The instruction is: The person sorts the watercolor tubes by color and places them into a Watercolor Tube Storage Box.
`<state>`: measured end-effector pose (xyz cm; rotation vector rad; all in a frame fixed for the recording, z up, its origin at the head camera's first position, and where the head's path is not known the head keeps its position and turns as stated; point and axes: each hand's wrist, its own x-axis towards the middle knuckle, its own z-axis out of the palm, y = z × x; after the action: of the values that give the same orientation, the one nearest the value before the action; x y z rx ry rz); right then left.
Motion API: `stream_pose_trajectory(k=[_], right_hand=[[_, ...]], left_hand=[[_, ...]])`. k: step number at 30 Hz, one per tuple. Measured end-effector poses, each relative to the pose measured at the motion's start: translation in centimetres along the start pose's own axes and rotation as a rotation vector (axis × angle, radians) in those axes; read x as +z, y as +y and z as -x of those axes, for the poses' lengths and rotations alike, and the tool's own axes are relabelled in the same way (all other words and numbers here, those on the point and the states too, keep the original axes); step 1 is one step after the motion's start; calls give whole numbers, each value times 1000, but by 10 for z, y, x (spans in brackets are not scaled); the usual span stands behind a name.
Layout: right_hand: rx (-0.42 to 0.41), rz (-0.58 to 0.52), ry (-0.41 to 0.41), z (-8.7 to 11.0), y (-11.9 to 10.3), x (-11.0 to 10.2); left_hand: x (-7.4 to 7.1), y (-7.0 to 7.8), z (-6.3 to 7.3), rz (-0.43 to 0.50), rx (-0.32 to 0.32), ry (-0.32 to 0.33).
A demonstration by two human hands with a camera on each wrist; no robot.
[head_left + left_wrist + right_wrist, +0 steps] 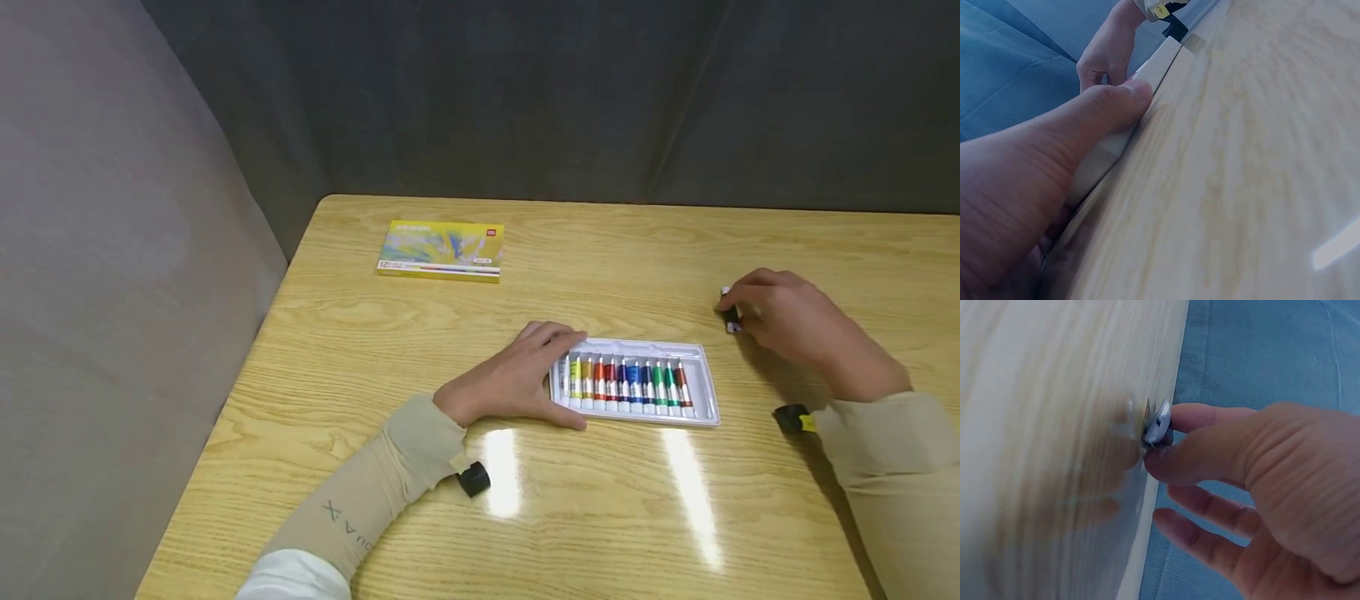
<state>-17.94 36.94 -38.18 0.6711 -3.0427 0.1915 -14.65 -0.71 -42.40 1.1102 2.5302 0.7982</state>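
A white plastic tray (705, 392) lies on the table with a row of several paint tubes (634, 387) in white, yellow, orange, red, blue, green and brown. My left hand (525, 379) grips the tray's left end, thumb along the near edge and fingers at the far edge. In the left wrist view the thumb (1110, 106) lies against the tray's side wall. Off to the right of the tray, my right hand (791, 321) pinches a small black paint tube (729, 315) between thumb and fingers. The right wrist view shows the tube's flattened silver end (1159, 424) close over the tabletop.
A yellow paint box (441, 252) with colourful artwork lies at the back left of the wooden table (375, 350). Dark curtain (487, 100) hangs behind the table's far edge, and a pale grey wall or cloth (112, 292) stands on the left.
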Motion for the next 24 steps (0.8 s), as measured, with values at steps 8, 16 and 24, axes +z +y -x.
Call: stream_pose_trajectory(k=[8,16,24], right_hand=[[24,0,-43,2,-7,-2],[-142,47,135,7,-8,4],[40,36,-34,9,-16,0]], left_hand=[[0,1,0,-5,0,-2],[0,0,0,1,7,5],[2,-1,0,9,3,6]])
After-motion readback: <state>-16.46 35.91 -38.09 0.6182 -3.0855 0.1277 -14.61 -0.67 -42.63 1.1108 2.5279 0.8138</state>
